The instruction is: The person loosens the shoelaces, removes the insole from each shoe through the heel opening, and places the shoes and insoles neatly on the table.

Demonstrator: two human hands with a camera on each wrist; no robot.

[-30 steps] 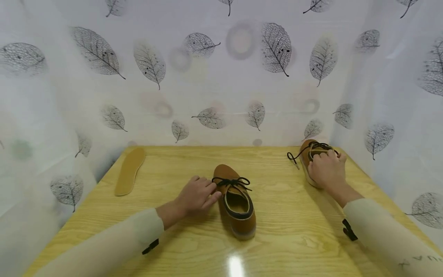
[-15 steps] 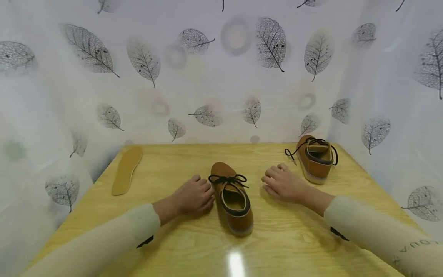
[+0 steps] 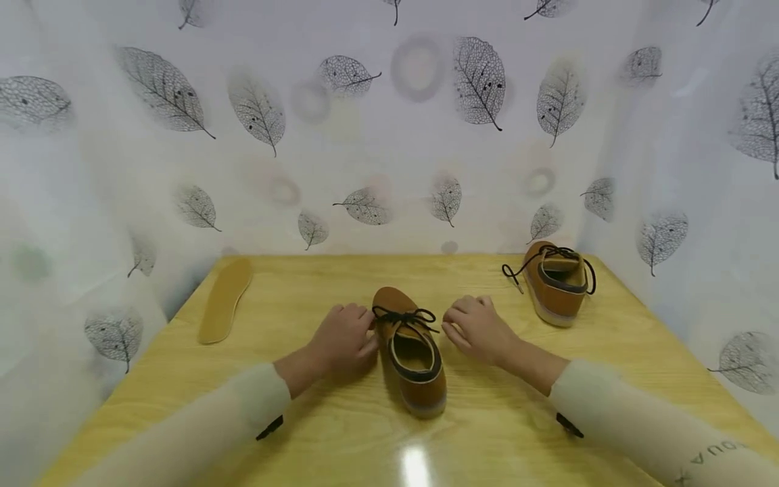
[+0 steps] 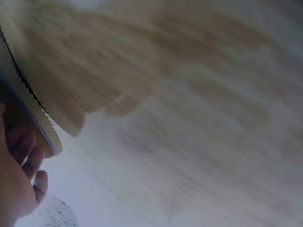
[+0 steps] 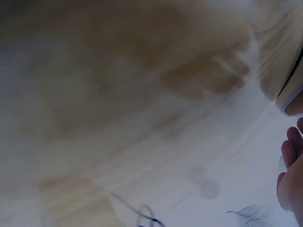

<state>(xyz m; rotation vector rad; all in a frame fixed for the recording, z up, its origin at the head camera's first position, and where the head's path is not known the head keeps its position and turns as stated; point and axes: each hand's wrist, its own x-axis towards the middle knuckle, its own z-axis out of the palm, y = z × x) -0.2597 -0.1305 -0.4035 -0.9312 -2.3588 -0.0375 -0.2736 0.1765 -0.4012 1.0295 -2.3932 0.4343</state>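
A brown lace-up shoe (image 3: pixel 420 379) stands at mid-table with its toe away from me and its black lace (image 3: pixel 404 316) tied in a bow. My left hand (image 3: pixel 344 338) is at the shoe's left side, fingertips right by the bow's left loop. In the left wrist view, the fingers (image 4: pixel 29 156) are bent close to the shoe's edge. My right hand (image 3: pixel 481 331) hovers just right of the bow, fingers loosely bent and holding nothing. In the right wrist view, its fingers (image 5: pixel 292 144) are beside the toe end of the shoe (image 5: pixel 294 103).
The matching shoe (image 3: pixel 555 291) stands at the back right of the wooden table (image 3: pixel 316 433), its lace (image 3: pixel 512 272) trailing loosely to the left. A tan insole (image 3: pixel 225 301) lies at the back left. A leaf-patterned curtain (image 3: pixel 389 135) hangs behind and along both sides.
My right hand has left the back-right shoe and come left to the middle shoe's right side. My left hand has stayed by the middle shoe's left side.
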